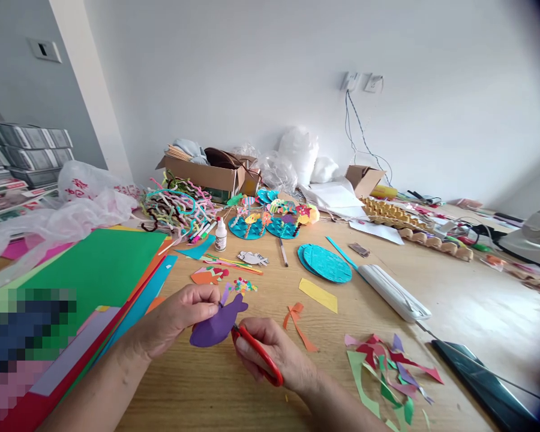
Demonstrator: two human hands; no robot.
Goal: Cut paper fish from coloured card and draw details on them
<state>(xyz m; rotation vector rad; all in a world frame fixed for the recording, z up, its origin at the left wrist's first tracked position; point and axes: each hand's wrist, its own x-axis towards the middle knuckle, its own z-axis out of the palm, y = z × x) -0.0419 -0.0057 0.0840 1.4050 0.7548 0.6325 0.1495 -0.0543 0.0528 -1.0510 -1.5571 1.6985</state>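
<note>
My left hand [182, 315] pinches a purple paper fish [216, 327] by its upper edge, above the wooden table. In my right hand [274, 348] is a pair of red-handled scissors [265, 360], its tip close against the fish's right side below the tail. The blades are mostly hidden by the fish and fingers. Just beyond the fish lie small coloured paper dots [244, 285] and an orange paper fish [207, 275]. A white fish cutout [252, 258] with drawn lines rests farther back.
Coloured paper sheets [103, 264] are stacked at left. Paper scraps [387, 372] lie at right near a dark flat device [481, 384] and a white power strip [393, 294]. A glue bottle [221, 235], blue discs [326, 264] and pipe cleaners [180, 204] stand farther back.
</note>
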